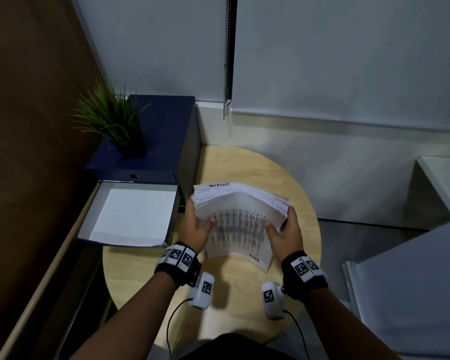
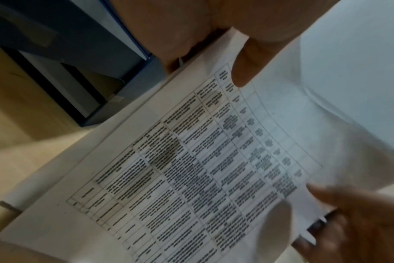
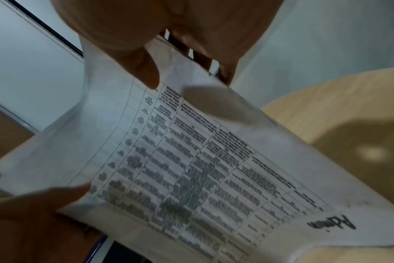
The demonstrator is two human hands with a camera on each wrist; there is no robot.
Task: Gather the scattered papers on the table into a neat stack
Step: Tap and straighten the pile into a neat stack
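Observation:
A thick stack of white papers [image 1: 240, 219] stands tilted above the round wooden table [image 1: 234, 289], its near edge resting low over the tabletop. The top sheet carries a printed table and the handwritten word "Admin". My left hand [image 1: 196, 226] grips the stack's left side, thumb on the top sheet, fingers behind. My right hand [image 1: 287, 231] grips the right side the same way. In the left wrist view my left thumb [image 2: 243, 71] presses the printed sheet [image 2: 202, 169]. The right wrist view shows my right thumb [image 3: 144, 71] on the sheet [image 3: 191, 169]. The stack bows slightly between both hands.
An open dark blue box drawer [image 1: 130, 214] with a white inside sits left of the stack, under a blue box [image 1: 151, 141] bearing a potted plant [image 1: 112, 120]. A wall and blind cord [image 1: 227, 55] stand behind. A white surface [image 1: 413, 276] lies at the right.

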